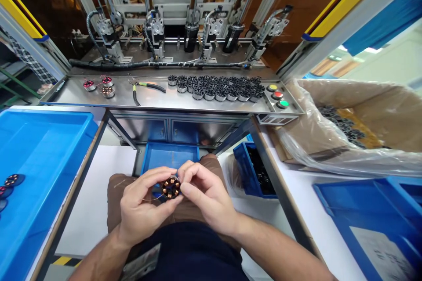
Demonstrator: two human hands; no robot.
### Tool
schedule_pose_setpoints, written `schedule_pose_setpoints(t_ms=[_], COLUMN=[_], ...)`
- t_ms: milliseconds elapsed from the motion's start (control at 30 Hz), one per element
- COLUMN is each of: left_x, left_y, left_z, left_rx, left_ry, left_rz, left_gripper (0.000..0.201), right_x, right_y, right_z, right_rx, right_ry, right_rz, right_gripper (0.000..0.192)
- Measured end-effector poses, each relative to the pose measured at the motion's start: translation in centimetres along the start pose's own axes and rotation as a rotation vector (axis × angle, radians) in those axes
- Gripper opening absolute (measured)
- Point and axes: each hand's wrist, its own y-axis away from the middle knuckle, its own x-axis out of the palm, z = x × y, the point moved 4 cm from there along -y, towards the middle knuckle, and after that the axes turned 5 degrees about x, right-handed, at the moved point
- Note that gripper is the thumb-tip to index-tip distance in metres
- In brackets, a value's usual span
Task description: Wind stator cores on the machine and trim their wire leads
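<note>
Above my lap, my left hand is closed around the rim of a wound motor stator, its copper coils facing me. A thin loose copper wire curves out from its left side. My right hand is at the stator's right edge, thumb and index finger pinched together. A fine wire along the stator's top runs into that pinch; the fingertips partly hide it. On the metal tray ahead lie side cutters with green-and-black handles, jaws pointing left.
Several wound stators stand left on the metal tray; rows of black stator cores stand right, beside push buttons. Machine fixtures rise behind. Blue bins and a plastic-lined carton flank me. A blue bin sits below.
</note>
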Motion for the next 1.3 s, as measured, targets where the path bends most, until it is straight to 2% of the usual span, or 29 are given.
schedule_pose_setpoints(t_ms=[133,233,300,433,500,567,700,800,867,933,1000,1200,1300], left_x=[0.1,-0.1,-0.2,-0.3,-0.2,-0.1,0.0,-0.1,-0.3,-0.4,-0.4,-0.4,-0.4], left_y=[0.2,0.1,0.0,0.1,0.2,0.3,0.3,0.1,-0.1,-0.3,-0.4,-0.4,-0.3], left_z=[0.0,-0.2,-0.3,-0.4,-0.3,-0.2,-0.2,-0.3,-0.2,-0.1,0.1,0.0,-0.1], left_rx=[-0.038,-0.039,-0.024,0.011,0.017,0.008,-0.033,-0.078,-0.123,-0.159,-0.178,-0.162,-0.155], left_ry=[0.053,0.039,-0.001,-0.051,-0.057,-0.048,0.020,0.093,0.139,0.167,0.180,0.165,0.112], left_rz=[-0.006,-0.006,0.001,0.021,0.031,0.036,0.023,-0.018,-0.052,-0.073,-0.072,-0.053,-0.025], left_gripper=[0.059,0.059,0.058,0.055,0.056,0.058,0.057,0.053,0.050,0.048,0.048,0.048,0.050], right_x=[0.2,-0.1,-0.4,-0.6,-0.5,-0.6,-0.8,-0.7,-0.7,-0.6,-0.5,-0.7,-0.6], right_y=[0.2,0.4,0.6,0.8,0.7,0.5,0.1,0.1,0.2,0.4,0.5,0.9,0.9], right_z=[-1.2,-1.6,-1.3,0.3,0.9,1.2,0.9,0.3,0.0,-0.2,-0.2,0.9,0.7], right_rx=[0.086,0.093,0.021,-0.198,-0.231,-0.195,-0.050,-0.011,-0.007,0.007,0.020,-0.086,-0.026], right_ry=[-0.112,-0.091,-0.001,0.273,0.336,0.344,0.240,0.080,-0.004,-0.019,0.018,0.114,0.092], right_rz=[-0.078,-0.110,-0.124,-0.128,-0.138,-0.197,-0.301,-0.259,-0.198,-0.131,-0.097,-0.200,-0.193], right_gripper=[0.023,0.021,0.016,0.031,0.019,0.007,0.016,0.015,0.023,0.028,0.019,0.015,0.012])
